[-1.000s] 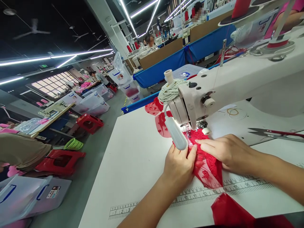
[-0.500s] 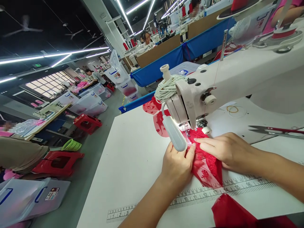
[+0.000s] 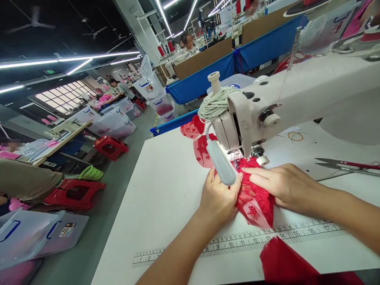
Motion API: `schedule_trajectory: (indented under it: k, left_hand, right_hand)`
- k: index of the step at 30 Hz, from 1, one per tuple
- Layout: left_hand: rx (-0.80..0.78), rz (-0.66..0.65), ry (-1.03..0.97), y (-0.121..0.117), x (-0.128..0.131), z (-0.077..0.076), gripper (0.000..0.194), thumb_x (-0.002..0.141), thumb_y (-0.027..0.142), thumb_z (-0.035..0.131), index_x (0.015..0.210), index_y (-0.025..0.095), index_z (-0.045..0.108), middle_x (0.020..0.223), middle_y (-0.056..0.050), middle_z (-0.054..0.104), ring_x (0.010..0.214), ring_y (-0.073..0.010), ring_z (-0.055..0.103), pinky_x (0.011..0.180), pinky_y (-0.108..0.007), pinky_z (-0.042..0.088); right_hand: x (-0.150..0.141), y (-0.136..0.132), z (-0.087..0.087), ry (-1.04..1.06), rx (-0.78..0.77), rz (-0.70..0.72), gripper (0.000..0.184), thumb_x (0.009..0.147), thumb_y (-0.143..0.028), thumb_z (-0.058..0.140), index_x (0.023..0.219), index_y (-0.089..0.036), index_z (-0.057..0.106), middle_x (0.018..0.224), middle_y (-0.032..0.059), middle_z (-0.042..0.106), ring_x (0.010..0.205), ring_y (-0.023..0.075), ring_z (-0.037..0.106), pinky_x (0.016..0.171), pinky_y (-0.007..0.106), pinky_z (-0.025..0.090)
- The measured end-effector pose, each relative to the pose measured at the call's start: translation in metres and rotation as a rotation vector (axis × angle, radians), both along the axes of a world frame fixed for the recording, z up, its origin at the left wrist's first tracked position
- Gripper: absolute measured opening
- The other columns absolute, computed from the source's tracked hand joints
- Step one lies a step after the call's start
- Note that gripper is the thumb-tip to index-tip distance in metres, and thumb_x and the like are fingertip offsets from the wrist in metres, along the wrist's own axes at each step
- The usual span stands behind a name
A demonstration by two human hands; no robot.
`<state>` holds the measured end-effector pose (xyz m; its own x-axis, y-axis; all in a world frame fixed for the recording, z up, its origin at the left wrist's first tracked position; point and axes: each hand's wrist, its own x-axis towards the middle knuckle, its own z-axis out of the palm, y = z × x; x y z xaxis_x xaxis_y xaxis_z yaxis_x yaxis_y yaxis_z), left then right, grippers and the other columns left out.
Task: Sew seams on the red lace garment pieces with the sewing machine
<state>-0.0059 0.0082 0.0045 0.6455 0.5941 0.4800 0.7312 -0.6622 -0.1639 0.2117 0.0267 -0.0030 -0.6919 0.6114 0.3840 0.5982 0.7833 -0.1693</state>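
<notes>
Red lace fabric (image 3: 261, 198) with a sheer, flower-patterned part lies under the presser foot (image 3: 236, 163) of a white sewing machine (image 3: 297, 95). My left hand (image 3: 221, 198) is at the fabric's left edge, its thumb pressed on the cloth; a grey lamp (image 3: 221, 164) hides some of its fingers. Over the lace, to the right of the foot, my right hand (image 3: 279, 184) rests with index and middle fingers stretched out flat, the other fingers tucked under. Behind the lamp, more sheer red fabric (image 3: 203, 150) spreads on the table.
A ruler scale (image 3: 231, 245) runs along the white table (image 3: 142, 198) near its front. Scissors (image 3: 350, 165) lie at the right, and another red cloth (image 3: 285, 263) hangs at the near edge. Plastic boxes (image 3: 68, 233) and red stools (image 3: 74, 194) stand on the floor at left.
The red fabric has slid a little farther under the foot, its near corner now farther from the ruler. Both hands have moved slightly with it. The camera view has shifted a little.
</notes>
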Motion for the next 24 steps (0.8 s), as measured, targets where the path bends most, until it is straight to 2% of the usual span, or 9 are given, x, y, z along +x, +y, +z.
schedule_trajectory:
  k: [6,9,15,18,21,24]
  left_hand:
    - [-0.006,-0.003,0.022,-0.0006,-0.0028,-0.0005,0.037,0.093,0.03,0.045,0.119,0.013,0.064,0.108,-0.013,0.07,0.098,-0.0287,0.064,0.103,-0.052,0.044]
    - [-0.008,-0.021,0.028,0.0006,-0.003,0.0003,0.037,0.092,0.027,0.044,0.12,0.011,0.063,0.11,-0.015,0.068,0.101,-0.0304,0.062,0.097,-0.053,0.047]
    - [-0.041,-0.095,0.051,0.0026,-0.0008,0.0017,0.037,0.091,0.011,0.04,0.121,0.0,0.058,0.102,-0.019,0.066,0.095,-0.0278,0.062,0.08,-0.042,0.053]
    - [-0.015,-0.081,0.059,0.0017,-0.0012,0.0012,0.035,0.093,0.014,0.04,0.123,0.002,0.057,0.104,-0.018,0.067,0.094,-0.0267,0.062,0.077,-0.04,0.053]
    - [0.003,-0.065,0.08,0.002,-0.0038,0.0026,0.033,0.091,0.014,0.041,0.116,0.007,0.061,0.107,-0.016,0.067,0.096,-0.0264,0.062,0.079,-0.04,0.052]
    - [-0.001,-0.06,0.086,0.0031,-0.0073,0.0049,0.033,0.088,0.014,0.043,0.113,0.01,0.064,0.108,-0.014,0.068,0.097,-0.0263,0.061,0.086,-0.042,0.05]
  right_hand:
    - [0.0026,0.0013,0.0048,-0.059,-0.009,0.018,0.032,0.066,0.001,0.046,0.089,-0.02,0.055,0.114,0.0052,0.07,0.061,0.0161,0.059,0.05,0.03,0.025]
    - [0.0024,0.0012,0.0037,-0.051,-0.013,0.029,0.03,0.067,0.001,0.046,0.086,-0.02,0.053,0.115,0.0049,0.069,0.06,0.0161,0.059,0.05,0.03,0.025]
    - [0.0007,0.0014,0.0045,-0.004,0.001,0.047,0.025,0.071,-0.001,0.042,0.084,-0.021,0.049,0.093,0.0045,0.068,0.055,0.0151,0.053,0.05,0.029,0.025]
    - [-0.0005,0.0013,0.0054,0.003,0.016,0.064,0.024,0.072,-0.001,0.04,0.084,-0.021,0.048,0.091,0.0049,0.066,0.054,0.0151,0.052,0.049,0.029,0.025]
    - [-0.0019,0.001,0.0066,0.025,0.028,0.055,0.023,0.071,-0.001,0.039,0.08,-0.021,0.047,0.085,0.0042,0.066,0.051,0.0152,0.05,0.048,0.03,0.024]
    - [-0.0023,0.0015,0.0079,0.031,0.035,0.076,0.029,0.069,0.001,0.04,0.084,-0.02,0.051,0.091,0.0053,0.069,0.057,0.016,0.056,0.05,0.029,0.028]
